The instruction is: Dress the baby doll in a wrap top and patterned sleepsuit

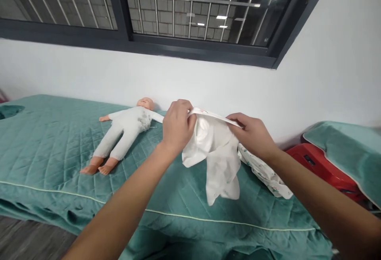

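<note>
White baby pants with a faint print hang above the bed, stretched by the top edge between my two hands. My left hand is closed on one end of that edge, and my right hand pinches the other end. The thin cloth droops in loose folds below. To the left, a baby doll lies on its back, with a white cloth body and bare feet toward me. Its chest has a torn, fuzzy patch. Partly behind my right hand and forearm lies another white printed baby garment, bunched on the bed.
A green quilted bedspread covers the bed, which stands against a white wall. At the right sits a red case, partly under a green cloth. A dark-framed window with bars is above.
</note>
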{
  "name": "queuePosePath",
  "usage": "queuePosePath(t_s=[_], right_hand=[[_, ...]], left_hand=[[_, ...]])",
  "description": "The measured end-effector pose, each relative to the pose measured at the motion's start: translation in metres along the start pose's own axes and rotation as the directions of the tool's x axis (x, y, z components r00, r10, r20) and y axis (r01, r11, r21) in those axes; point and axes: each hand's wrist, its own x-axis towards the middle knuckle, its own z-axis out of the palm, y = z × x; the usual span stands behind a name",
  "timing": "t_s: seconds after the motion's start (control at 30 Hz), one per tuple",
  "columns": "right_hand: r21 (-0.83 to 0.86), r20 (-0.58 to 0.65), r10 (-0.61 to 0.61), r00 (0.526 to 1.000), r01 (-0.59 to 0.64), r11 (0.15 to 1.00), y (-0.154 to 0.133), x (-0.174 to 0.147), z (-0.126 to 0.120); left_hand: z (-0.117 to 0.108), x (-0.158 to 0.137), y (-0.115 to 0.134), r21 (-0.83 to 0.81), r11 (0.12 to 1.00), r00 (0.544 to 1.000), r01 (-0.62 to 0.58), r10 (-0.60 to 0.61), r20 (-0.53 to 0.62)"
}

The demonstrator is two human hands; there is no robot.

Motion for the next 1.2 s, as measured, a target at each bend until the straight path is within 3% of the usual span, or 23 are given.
queuePosePath(t_s=[0.13,0.3,0.43,0.53,0.6,0.67,0.77,0.83,0.9,1.0,1.03,1.1,1.2], right_hand=[[-0.056,0.024,0.003,1.0,-0.002,0.998,-0.01,0.003,-0.022],[-0.12,-0.021,-0.063,0.998,0.061,0.991,-0.003,-0.002,-0.038],[0.015,-0.069,0.062,0.996,-0.061,0.998,0.006,-0.009,-0.04],[0.126,0.021,0.168,0.986,-0.169,0.978,0.019,-0.014,-0.037],[0.185,0.104,0.191,0.976,-0.208,0.961,0.035,-0.016,-0.032],[0.209,0.225,0.185,0.956,-0.233,0.95,0.054,-0.016,-0.025],[0.111,0.374,0.175,0.911,-0.232,0.966,0.083,-0.01,-0.006],[-0.069,0.366,0.199,0.909,-0.187,0.98,0.094,-0.005,0.011],[-0.299,0.293,0.237,0.926,-0.146,0.943,0.097,-0.004,0.033],[-0.484,0.214,0.186,0.959,-0.061,0.873,0.086,-0.017,0.075],[-0.497,0.231,0.094,0.968,0.035,0.867,0.081,-0.025,0.09],[-0.433,0.369,0.019,0.929,0.154,0.888,0.07,-0.042,0.12],[-0.427,0.42,0.131,0.898,0.068,0.902,0.06,-0.057,0.158]], left_hand=[[-0.02,0.007,-0.004,-0.187,0.946,0.956,0.265,-0.283,-0.08],[-0.042,0.011,-0.008,-0.268,0.924,0.941,0.274,-0.315,-0.122],[-0.054,0.012,-0.016,-0.276,0.86,0.88,0.428,-0.466,-0.089],[-0.064,0.004,-0.025,-0.148,0.86,0.87,0.488,-0.492,0.014],[-0.07,-0.002,-0.032,0.032,0.877,0.866,0.48,-0.479,0.143],[-0.071,-0.007,-0.036,0.273,0.86,0.812,0.431,-0.501,0.298],[-0.062,-0.011,-0.042,0.532,0.8,0.681,0.276,-0.553,0.479],[-0.046,-0.016,-0.045,0.598,0.782,0.61,0.176,-0.563,0.557],[-0.026,-0.031,-0.046,0.629,0.773,0.599,0.085,-0.544,0.587],[0.007,-0.071,-0.037,0.604,0.796,0.679,-0.052,-0.415,0.606],[0.017,-0.087,-0.031,0.551,0.831,0.664,-0.071,-0.372,0.648],[0.033,-0.118,-0.02,0.386,0.922,0.593,-0.042,-0.287,0.752],[0.051,-0.144,-0.013,0.345,0.93,0.523,0.123,-0.356,0.774]])
